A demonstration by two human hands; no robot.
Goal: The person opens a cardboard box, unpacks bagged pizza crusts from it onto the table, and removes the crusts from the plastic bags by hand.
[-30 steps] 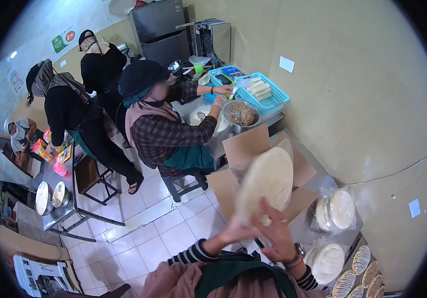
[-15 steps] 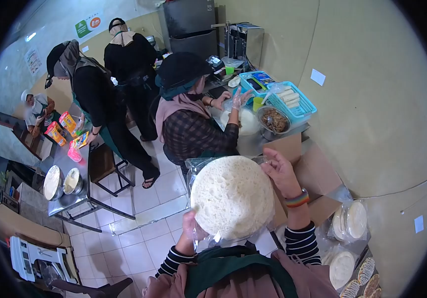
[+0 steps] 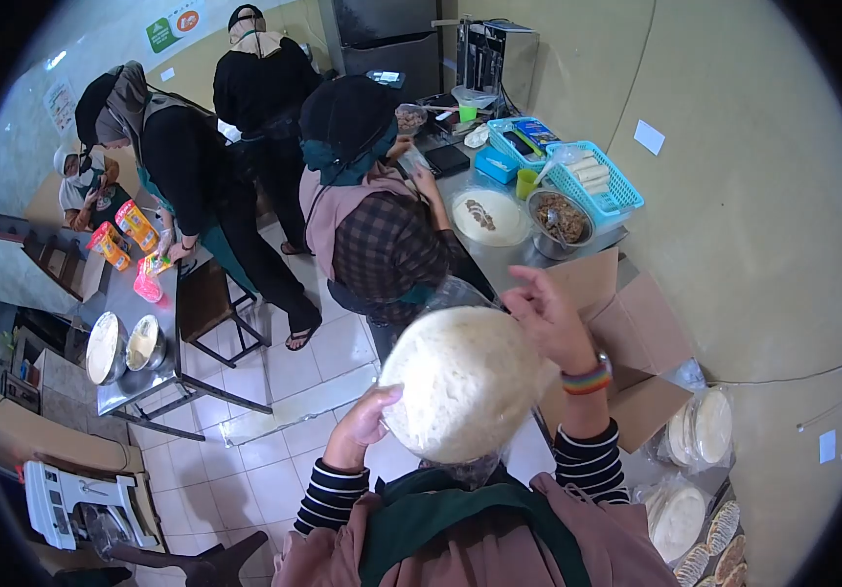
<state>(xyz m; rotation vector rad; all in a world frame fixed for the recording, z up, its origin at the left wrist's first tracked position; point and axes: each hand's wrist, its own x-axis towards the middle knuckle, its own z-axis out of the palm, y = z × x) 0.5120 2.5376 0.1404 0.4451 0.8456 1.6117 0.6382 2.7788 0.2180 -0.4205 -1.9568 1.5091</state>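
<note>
A stack of round, pale flatbreads (image 3: 460, 386) in a clear plastic bag is held up in front of my chest, slightly tilted. My left hand (image 3: 370, 419) grips its left edge, with the thumb on the near face. At the upper right rim is my right hand (image 3: 543, 311), its index finger stretched out and the fingers apart; it does not seem to grip the bag. Loose clear plastic (image 3: 455, 292) sticks out above the stack, and more hangs below it.
An open cardboard box (image 3: 626, 333) stands right of the stack. Bagged flatbreads (image 3: 705, 430) lie at lower right. Ahead, a co-worker (image 3: 377, 225) stands at a metal table with a filled flatbread (image 3: 489, 217), a bowl of filling (image 3: 560, 220) and blue baskets (image 3: 597, 186).
The bagged stack has tilted, and its bag has shifted. My right hand has come away from the bag's edge. The co-worker's hands have moved back from the filled flatbread.
</note>
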